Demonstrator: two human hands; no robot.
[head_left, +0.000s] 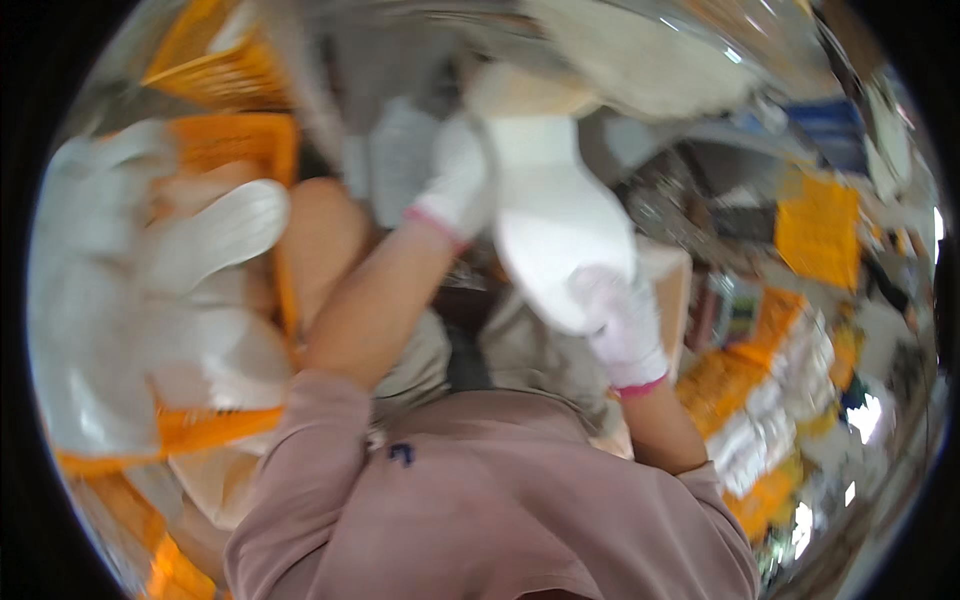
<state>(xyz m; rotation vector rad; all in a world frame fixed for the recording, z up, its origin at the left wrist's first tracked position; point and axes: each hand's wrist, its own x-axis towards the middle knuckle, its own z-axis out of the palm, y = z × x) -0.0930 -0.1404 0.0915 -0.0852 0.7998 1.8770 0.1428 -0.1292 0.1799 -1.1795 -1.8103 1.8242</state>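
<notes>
Gripping a white moulded shoe-sole-shaped piece (555,225) at both ends, the gloved left hand (455,180) closes round its narrow upper end and the gloved right hand (620,320) clamps its broad lower end. It is held up above the lap, not yet set down; similar white pieces (215,235) already lie in the orange plastic crate (215,428) to the left. Its long axis runs from upper left to lower right, broad end toward the person.

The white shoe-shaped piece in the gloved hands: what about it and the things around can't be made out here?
- White shoe-shaped piece: head view, motion blur hides its material and surface detail.
- Left hand: glove and blur hide how its fingers grip.
- Right hand: fingers smeared; grip unclear.
- Orange crate on the left: its white contents are blurred shapes.
- Stacked packs on the right: too blurred to identify.
</notes>
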